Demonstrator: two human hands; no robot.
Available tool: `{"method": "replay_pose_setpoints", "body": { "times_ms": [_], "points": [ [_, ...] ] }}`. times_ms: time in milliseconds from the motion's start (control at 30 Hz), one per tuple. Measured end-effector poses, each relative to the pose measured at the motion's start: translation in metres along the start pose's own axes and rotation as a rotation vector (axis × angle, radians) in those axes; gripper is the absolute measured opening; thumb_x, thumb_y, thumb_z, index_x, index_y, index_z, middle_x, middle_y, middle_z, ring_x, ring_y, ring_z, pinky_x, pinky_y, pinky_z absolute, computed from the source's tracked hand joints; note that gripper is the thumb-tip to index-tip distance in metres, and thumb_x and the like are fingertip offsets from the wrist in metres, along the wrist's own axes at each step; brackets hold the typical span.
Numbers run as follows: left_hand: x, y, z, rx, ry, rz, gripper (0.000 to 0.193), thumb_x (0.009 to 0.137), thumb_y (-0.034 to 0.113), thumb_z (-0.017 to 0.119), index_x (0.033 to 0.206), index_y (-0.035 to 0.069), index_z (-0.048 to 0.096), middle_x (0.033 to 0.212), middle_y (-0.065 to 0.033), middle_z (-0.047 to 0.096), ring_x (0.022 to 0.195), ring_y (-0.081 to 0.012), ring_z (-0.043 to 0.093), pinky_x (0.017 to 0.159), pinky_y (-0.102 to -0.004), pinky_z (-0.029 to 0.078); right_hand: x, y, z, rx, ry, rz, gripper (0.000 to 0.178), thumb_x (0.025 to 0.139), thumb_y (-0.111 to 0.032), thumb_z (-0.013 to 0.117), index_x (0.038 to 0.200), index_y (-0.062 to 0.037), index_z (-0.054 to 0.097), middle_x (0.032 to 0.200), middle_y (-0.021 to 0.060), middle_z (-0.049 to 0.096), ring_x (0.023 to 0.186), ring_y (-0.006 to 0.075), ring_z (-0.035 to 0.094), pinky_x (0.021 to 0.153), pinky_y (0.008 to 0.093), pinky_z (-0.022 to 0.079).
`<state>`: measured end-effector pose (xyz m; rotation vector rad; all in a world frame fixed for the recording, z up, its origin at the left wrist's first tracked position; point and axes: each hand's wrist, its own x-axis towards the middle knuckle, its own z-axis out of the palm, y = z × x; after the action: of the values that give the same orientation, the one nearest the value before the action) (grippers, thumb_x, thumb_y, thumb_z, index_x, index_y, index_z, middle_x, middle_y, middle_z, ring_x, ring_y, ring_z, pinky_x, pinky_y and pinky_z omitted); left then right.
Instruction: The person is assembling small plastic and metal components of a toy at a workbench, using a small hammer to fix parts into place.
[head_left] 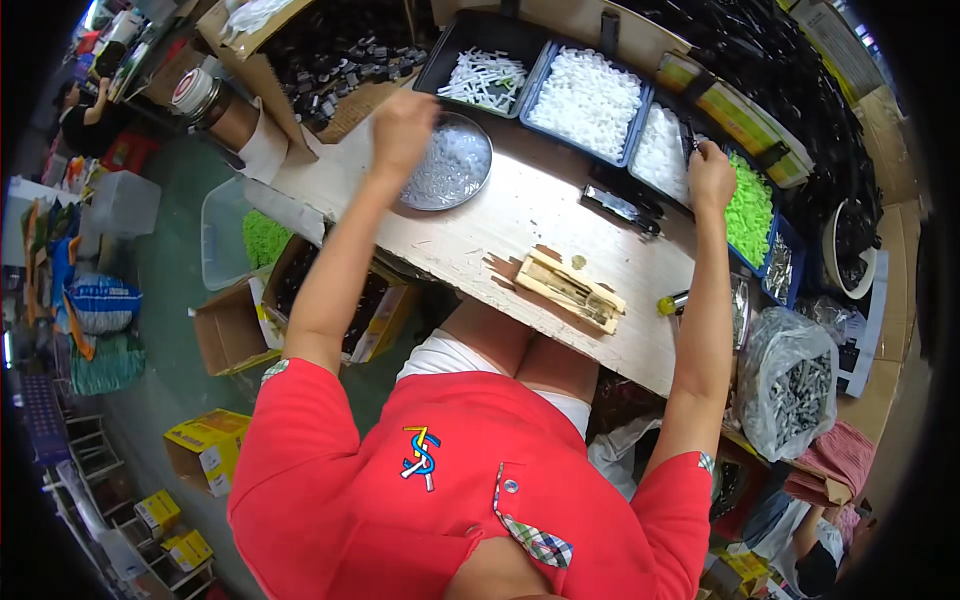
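My left hand (402, 135), slightly blurred, is curled above the left rim of a round metal dish (462, 165) of small clear pieces. What its fingers hold, if anything, is hidden. At the right, my right hand (711, 178) pinches a slim black piece (688, 138) over the tray of white parts (660, 150), beside a tray of bright green parts (749, 210). Between my hands, a dark metallic oblong piece (622, 209) lies on the table (500, 215). Nearer me is a worn wooden fixture (570, 291) with a long slot.
Along the back stand a blue tray of white parts (585, 100) and a black tray of white sticks (486, 80). Dark parts (350, 75) are heaped at back left, near a lidded jar (205, 100). A plastic bag of metal parts (790, 385) sits at right.
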<state>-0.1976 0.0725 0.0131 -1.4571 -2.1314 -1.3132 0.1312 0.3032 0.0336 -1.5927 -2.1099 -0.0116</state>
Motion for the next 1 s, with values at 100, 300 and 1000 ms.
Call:
{"method": "replay_pose_setpoints", "body": {
  "times_ms": [100, 300, 1000],
  "points": [
    [0.025, -0.083, -0.011, 0.189, 0.008, -0.224, 0.015, 0.07, 0.008, 0.06, 0.083, 0.004, 0.065, 0.078, -0.0157, 0.061, 0.079, -0.0315, 0.059, 0.072, -0.0385, 0.046, 0.007, 0.02, 0.004, 0.466, 0.096, 0.04, 0.024, 0.077, -0.018, 0.059, 0.099, -0.0071, 0.063, 0.089, 0.0119, 0.065, 0.083, 0.0222, 0.062, 0.076, 0.0309, 0.046],
    [0.066, -0.138, 0.02, 0.433, 0.124, -0.077, 0.025, 0.066, 0.015, 0.068, 0.088, 0.003, 0.065, 0.079, -0.0165, 0.061, 0.08, -0.0327, 0.059, 0.071, -0.0383, 0.046, -0.037, -0.003, -0.047, 1.022, -0.117, 0.0, 0.019, 0.081, -0.006, 0.059, 0.099, -0.0012, 0.063, 0.091, 0.0014, 0.061, 0.082, 0.0091, 0.054, 0.075, 0.0207, 0.042],
    [-0.057, -0.108, -0.061, -0.342, -0.041, -0.428, 0.021, 0.072, 0.007, 0.063, 0.091, 0.0, 0.063, 0.077, -0.0053, 0.06, 0.064, -0.0143, 0.055, 0.058, -0.0252, 0.045, -0.233, -0.074, -0.059, -0.099, -0.419, -0.743, 0.053, 0.083, -0.034, 0.05, 0.127, -0.0074, 0.039, 0.137, 0.0023, 0.033, 0.123, 0.0166, 0.034, 0.101, 0.0502, 0.011]
  ]
}}
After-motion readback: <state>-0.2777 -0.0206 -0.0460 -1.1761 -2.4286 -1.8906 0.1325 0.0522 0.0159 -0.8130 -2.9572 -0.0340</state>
